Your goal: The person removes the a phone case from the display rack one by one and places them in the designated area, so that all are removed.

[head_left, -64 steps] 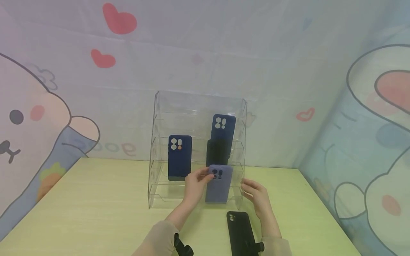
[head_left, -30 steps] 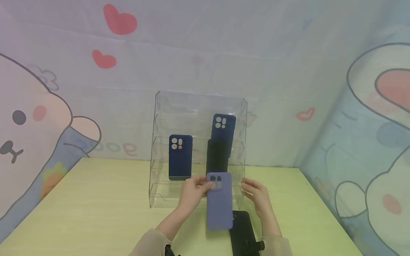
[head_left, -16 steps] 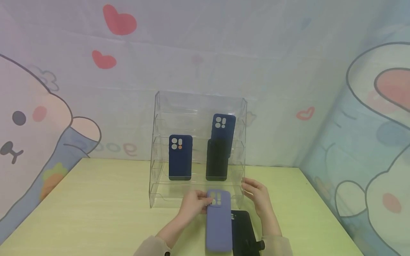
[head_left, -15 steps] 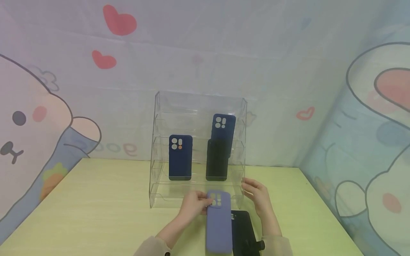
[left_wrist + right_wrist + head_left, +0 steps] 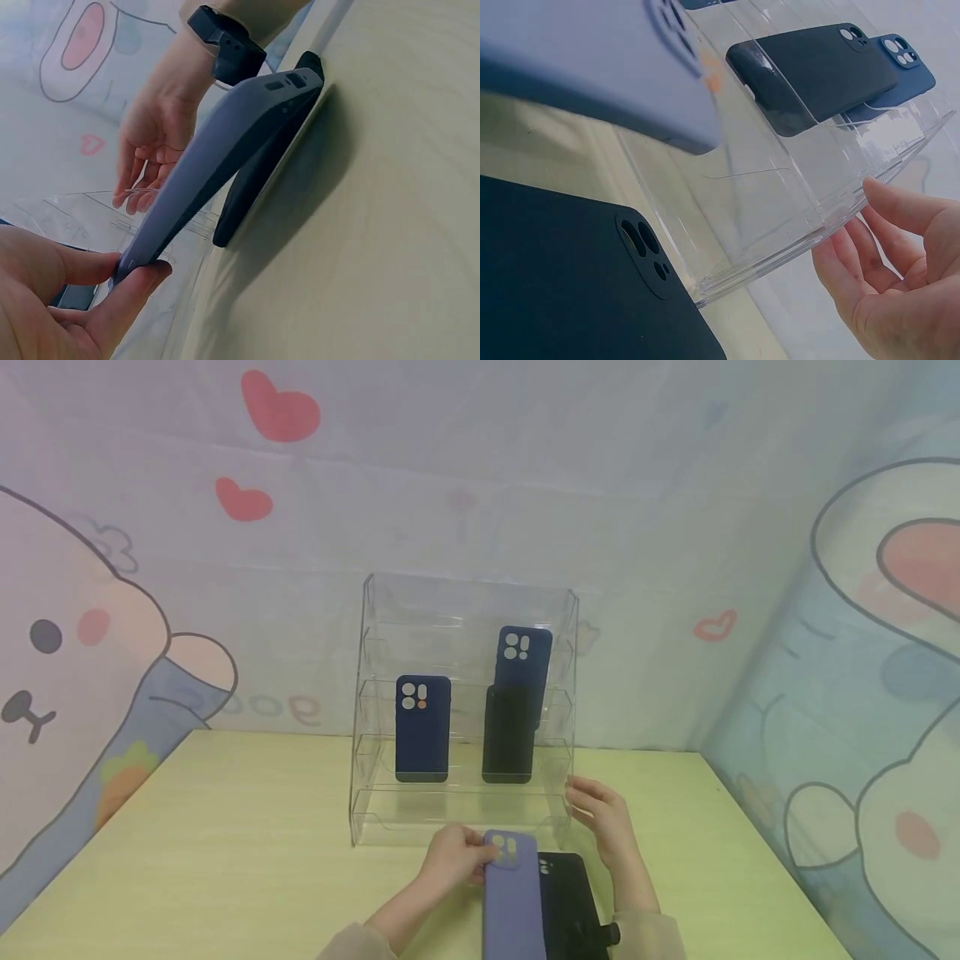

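Left hand (image 5: 452, 862) pinches lavender case (image 5: 513, 902) at its camera end, fingers (image 5: 127, 296) clamped on the edge. Left wrist view shows it tilted, far end propped over black case (image 5: 259, 180) on the surface (image 5: 390, 225). Right hand (image 5: 606, 822) fingers apart at clear rack (image 5: 795, 225) side. Beyond: shelved cases (image 5: 422, 728).

Hands: left hand (image 5: 450, 862) and right hand (image 5: 609, 821), both bare, no rings or gloves seen.
Sleeves: beige sleeve (image 5: 360, 941) on left arm; same fabric on right sleeve (image 5: 645, 937).
Wrist gear: black strap mount (image 5: 226, 45) at right wrist, blocky clip, matte plastic.
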Demonstrator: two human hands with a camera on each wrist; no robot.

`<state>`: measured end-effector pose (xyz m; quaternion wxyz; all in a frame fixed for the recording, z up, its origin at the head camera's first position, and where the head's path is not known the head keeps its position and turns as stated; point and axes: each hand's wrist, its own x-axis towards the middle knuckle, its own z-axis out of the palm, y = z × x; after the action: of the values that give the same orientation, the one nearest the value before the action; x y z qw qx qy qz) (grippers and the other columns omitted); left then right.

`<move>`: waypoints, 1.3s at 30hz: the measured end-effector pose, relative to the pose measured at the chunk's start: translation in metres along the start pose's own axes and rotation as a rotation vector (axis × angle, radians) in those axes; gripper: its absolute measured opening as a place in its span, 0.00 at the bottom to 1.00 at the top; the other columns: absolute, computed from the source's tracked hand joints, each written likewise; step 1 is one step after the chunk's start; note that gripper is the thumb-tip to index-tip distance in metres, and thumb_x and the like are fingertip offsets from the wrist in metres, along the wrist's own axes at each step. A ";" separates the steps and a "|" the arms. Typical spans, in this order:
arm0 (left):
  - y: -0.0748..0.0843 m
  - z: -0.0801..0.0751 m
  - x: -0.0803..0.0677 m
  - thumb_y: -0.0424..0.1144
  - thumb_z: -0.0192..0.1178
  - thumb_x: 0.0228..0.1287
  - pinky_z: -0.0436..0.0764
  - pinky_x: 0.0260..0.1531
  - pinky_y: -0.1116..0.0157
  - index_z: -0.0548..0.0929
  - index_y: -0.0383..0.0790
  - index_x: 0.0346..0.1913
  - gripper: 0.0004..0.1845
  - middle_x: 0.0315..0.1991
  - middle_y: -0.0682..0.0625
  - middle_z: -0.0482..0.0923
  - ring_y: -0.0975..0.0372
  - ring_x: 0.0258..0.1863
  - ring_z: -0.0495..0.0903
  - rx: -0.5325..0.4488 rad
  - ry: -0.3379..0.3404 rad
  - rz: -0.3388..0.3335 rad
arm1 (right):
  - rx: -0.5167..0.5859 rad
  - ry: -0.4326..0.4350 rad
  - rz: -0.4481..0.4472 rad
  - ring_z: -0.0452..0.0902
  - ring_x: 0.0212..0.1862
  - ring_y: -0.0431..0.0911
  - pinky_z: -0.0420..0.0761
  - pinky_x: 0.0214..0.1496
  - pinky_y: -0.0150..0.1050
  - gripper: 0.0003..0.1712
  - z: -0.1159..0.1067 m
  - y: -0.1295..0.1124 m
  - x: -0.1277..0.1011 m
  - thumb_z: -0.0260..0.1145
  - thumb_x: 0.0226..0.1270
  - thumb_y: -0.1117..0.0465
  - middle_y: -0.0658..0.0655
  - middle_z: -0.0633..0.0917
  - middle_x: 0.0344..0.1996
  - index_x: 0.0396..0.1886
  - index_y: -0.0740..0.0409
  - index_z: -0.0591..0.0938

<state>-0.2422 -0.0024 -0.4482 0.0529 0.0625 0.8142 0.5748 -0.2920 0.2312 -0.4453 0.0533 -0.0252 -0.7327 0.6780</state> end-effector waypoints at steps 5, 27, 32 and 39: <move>-0.002 0.002 -0.002 0.29 0.65 0.57 0.85 0.23 0.67 0.83 0.22 0.37 0.10 0.24 0.44 0.84 0.64 0.19 0.81 0.013 0.001 -0.005 | 0.001 0.000 -0.002 0.78 0.47 0.33 0.76 0.65 0.47 0.24 0.000 -0.001 -0.001 0.60 0.71 0.65 0.68 0.73 0.65 0.63 0.73 0.72; -0.016 0.004 -0.006 0.33 0.68 0.57 0.82 0.18 0.70 0.84 0.25 0.33 0.10 0.18 0.48 0.81 0.69 0.12 0.76 0.065 -0.011 -0.036 | -0.001 0.002 -0.004 0.78 0.48 0.34 0.75 0.66 0.49 0.24 0.001 -0.002 -0.001 0.60 0.72 0.64 0.69 0.73 0.65 0.63 0.73 0.72; -0.017 0.002 -0.007 0.34 0.70 0.55 0.82 0.16 0.69 0.84 0.25 0.33 0.12 0.17 0.46 0.82 0.68 0.11 0.77 0.076 -0.030 -0.025 | 0.004 0.006 -0.004 0.78 0.44 0.32 0.75 0.66 0.49 0.24 0.001 -0.002 0.001 0.60 0.71 0.65 0.69 0.74 0.64 0.63 0.74 0.72; -0.022 0.003 -0.006 0.35 0.72 0.55 0.81 0.14 0.68 0.83 0.23 0.34 0.14 0.18 0.46 0.82 0.65 0.10 0.79 0.105 -0.050 -0.035 | 0.001 0.009 0.000 0.78 0.46 0.34 0.75 0.66 0.50 0.24 0.002 -0.001 0.000 0.60 0.71 0.65 0.70 0.73 0.64 0.62 0.74 0.72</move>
<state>-0.2366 -0.0076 -0.4696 0.0799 0.0651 0.8426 0.5285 -0.2923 0.2294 -0.4442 0.0566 -0.0281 -0.7321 0.6782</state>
